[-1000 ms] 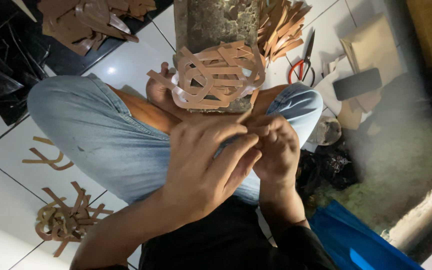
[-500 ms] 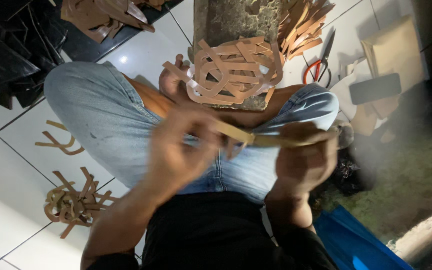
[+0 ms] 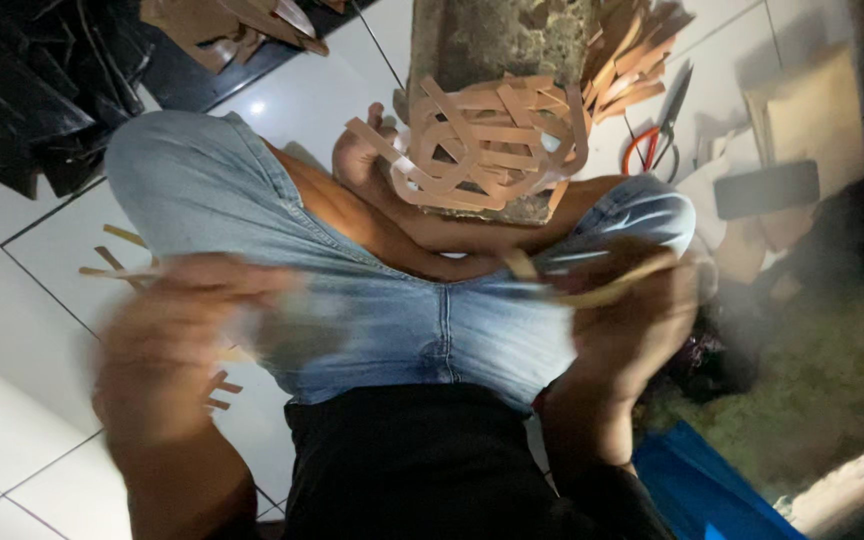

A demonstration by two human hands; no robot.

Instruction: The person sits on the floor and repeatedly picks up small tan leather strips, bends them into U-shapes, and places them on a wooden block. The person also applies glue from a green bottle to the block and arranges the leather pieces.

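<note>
I sit cross-legged on a white tiled floor (image 3: pixel 12 300) in blue denim shorts. My right hand (image 3: pixel 632 325) is closed on a thin tan strip (image 3: pixel 602 288) that runs up and to the right over my right thigh. My left hand (image 3: pixel 167 335) is out over my left knee, apart from the strip and heavily blurred, so its grip cannot be made out. In front of my shins stands a grey stone block (image 3: pixel 492 40) with a tangled pile of brown leather strips (image 3: pixel 482 140) on its near end.
Red-handled scissors (image 3: pixel 657 130) lie right of the block beside more tan strips (image 3: pixel 632 70). Loose strips (image 3: pixel 117 255) lie on the floor at left. Black sheets (image 3: pixel 22 90) and brown offcuts (image 3: pixel 232 20) sit at the back left. A blue object (image 3: pixel 702 480) is at lower right.
My hands were together on the strip over my lap. They have pulled apart: the left has swung out to the left, and the right has kept the strip.
</note>
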